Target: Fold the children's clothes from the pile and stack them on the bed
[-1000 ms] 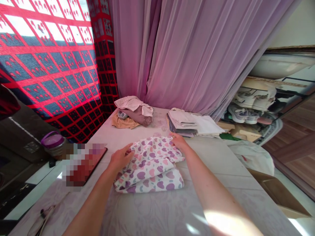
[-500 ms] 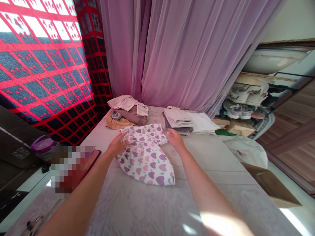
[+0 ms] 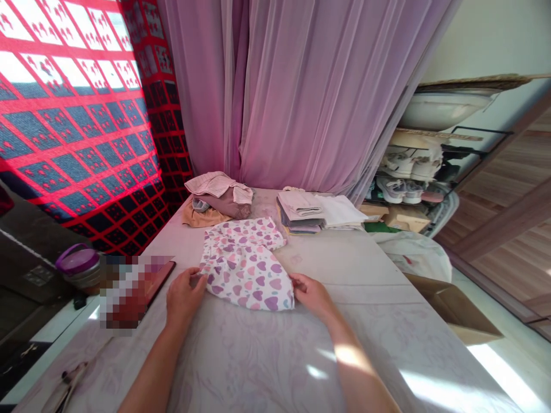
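Observation:
A pair of white shorts with purple and pink hearts (image 3: 247, 275) lies spread on the cloth-covered surface, its gathered waist edge on the left and the two legs pointing right. My left hand (image 3: 186, 293) is closed at the near end of the waist, thumb and fingers pinching the fabric edge. On the other side, my right hand (image 3: 313, 293) pinches the hem of the nearer leg. Behind the shorts sit a loose heap of pink, brown and tan clothes (image 3: 221, 198) and a neat stack of folded clothes (image 3: 300, 209).
White folded cloth (image 3: 341, 212) lies beside the stack. A red flat object (image 3: 159, 287), partly blurred out, rests at the left edge. Purple curtains (image 3: 301, 97) hang behind. To the right are a shoe rack (image 3: 404, 189) and an open cardboard box (image 3: 451, 310).
Both hands have moved nearer to me, from the farther part of the shorts to the corners of the nearer leg. The view has shifted slightly.

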{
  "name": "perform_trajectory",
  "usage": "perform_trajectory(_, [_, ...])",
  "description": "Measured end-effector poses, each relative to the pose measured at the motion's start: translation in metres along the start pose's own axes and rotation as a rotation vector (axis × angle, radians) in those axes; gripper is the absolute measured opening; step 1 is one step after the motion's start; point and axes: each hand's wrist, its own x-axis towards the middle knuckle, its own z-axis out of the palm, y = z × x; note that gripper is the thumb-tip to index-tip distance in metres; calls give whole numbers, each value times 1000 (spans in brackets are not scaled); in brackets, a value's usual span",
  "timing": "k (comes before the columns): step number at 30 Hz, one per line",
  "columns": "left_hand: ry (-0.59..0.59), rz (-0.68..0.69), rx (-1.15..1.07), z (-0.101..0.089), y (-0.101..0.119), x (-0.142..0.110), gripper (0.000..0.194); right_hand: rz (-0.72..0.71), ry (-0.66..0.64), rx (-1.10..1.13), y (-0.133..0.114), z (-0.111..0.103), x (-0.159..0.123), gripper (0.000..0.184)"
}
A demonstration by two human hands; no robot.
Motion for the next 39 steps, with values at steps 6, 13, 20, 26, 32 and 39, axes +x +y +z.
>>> perform_trajectory(6, [44,9,-14,0,5,0,36,-66,134,-276,-21,12,3,37])
perform_trajectory(13, [108,-15,-131,2,-8,0,28,-95,349,-551,-22,11,-2,27])
perform_trajectory(20, [140,81,-25,6,-16,-3,15,-86,487,-601,6,-4,-20,24])
perform_trajectory(26, [132,152,41,7,-20,-4,24,-324,293,-504,-2,11,-13,43])
perform_trajectory(32, [186,390,89,0,-2,-9,36,-242,346,-564,-11,22,-5,49])
perform_trajectory(39, [-255,692,134,18,17,-23,46,-279,452,-509,-4,12,-3,29])
